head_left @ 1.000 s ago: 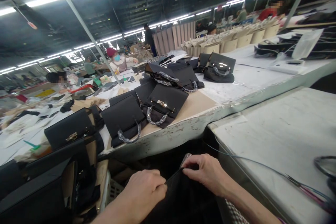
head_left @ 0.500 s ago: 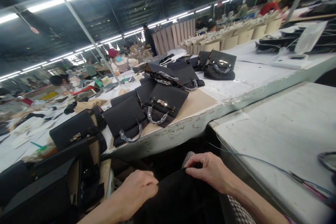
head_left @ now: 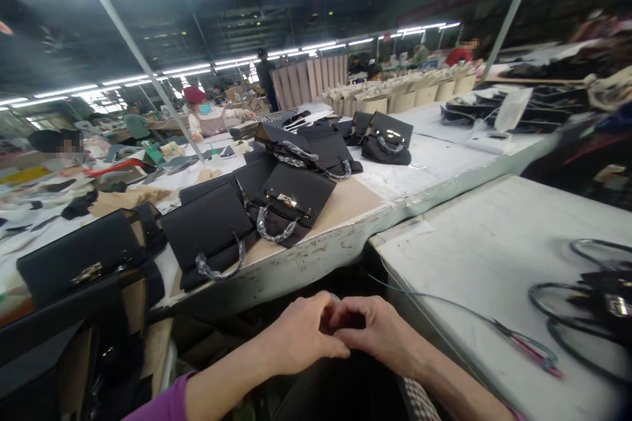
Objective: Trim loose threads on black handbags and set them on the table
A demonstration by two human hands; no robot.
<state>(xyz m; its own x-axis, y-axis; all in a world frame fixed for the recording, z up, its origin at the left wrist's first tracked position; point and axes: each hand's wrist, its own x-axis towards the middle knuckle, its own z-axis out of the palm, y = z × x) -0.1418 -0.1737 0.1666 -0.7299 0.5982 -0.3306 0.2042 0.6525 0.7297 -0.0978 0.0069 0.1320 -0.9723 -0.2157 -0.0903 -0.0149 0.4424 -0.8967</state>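
My left hand (head_left: 301, 332) and my right hand (head_left: 378, 329) meet low in the middle of the head view, fingers curled and thumb tips almost touching. Both are closed at the upper edge of a piece of black material (head_left: 353, 381) that hangs below them in my lap. Their fingertips are partly hidden, and the lower part of the material is too dark to make out. Houndstooth cloth (head_left: 419, 401) shows beside it under my right wrist.
Black handbags (head_left: 296, 200) with plastic-wrapped handles lie along the long table (head_left: 340, 240). More black bags (head_left: 79, 253) crowd the left. On the right-hand white table (head_left: 459, 256) are pink-handled snips (head_left: 530, 352) and a black bag with looped handles (head_left: 607, 302). Co-workers sit beyond.
My left hand has moved right and up to meet my right hand at the material's edge. The view has turned right and levelled, bringing the snips and looped handles into sight.
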